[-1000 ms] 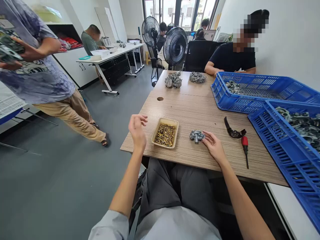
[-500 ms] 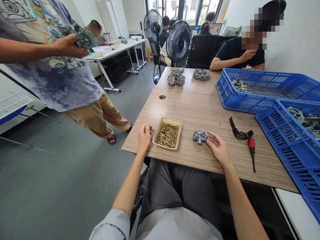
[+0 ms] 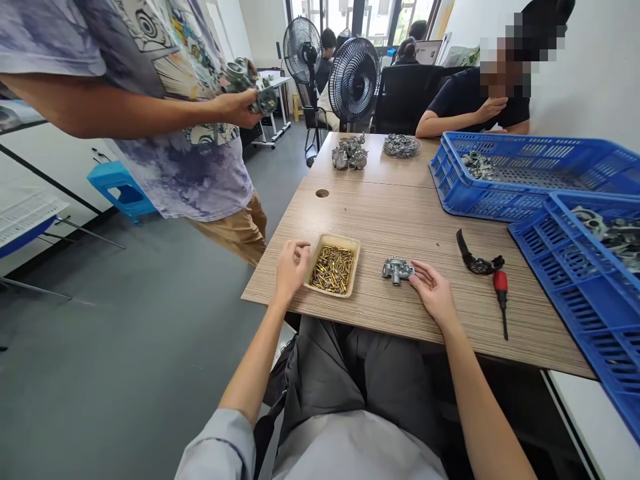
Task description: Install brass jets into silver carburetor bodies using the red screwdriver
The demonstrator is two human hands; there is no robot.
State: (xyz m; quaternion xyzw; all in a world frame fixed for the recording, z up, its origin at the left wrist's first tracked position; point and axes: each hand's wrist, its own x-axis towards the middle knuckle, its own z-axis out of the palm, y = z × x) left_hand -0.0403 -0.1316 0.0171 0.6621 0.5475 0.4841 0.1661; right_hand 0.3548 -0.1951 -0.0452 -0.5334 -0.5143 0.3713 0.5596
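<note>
My left hand [image 3: 291,272] hovers at the left rim of a shallow beige tray [image 3: 357,267], its fingers loosely bent and apart, holding nothing I can see. Small brass-coloured threaded parts [image 3: 333,270] fill that tray. To its right, a grey metal carburetor body [image 3: 397,270] rests on the wooden table. My right hand [image 3: 434,293] has its thumb and fingers closed on the right end of this carburetor body. Part of that end is hidden behind the fingers.
A black wristwatch [image 3: 479,263] and a red-handled screwdriver [image 3: 501,297] lie right of my right hand. Blue crates [image 3: 450,193] with metal parts line the right side. Farther back are carburetors [image 3: 350,155] and a bowl of parts [image 3: 401,147]. A standing person [image 3: 200,160] holds a carburetor at left.
My left hand has lifted slightly and come closer to the tray's rim. My right hand keeps its hold on the carburetor body. The standing person has moved to the right, nearer the table.
</note>
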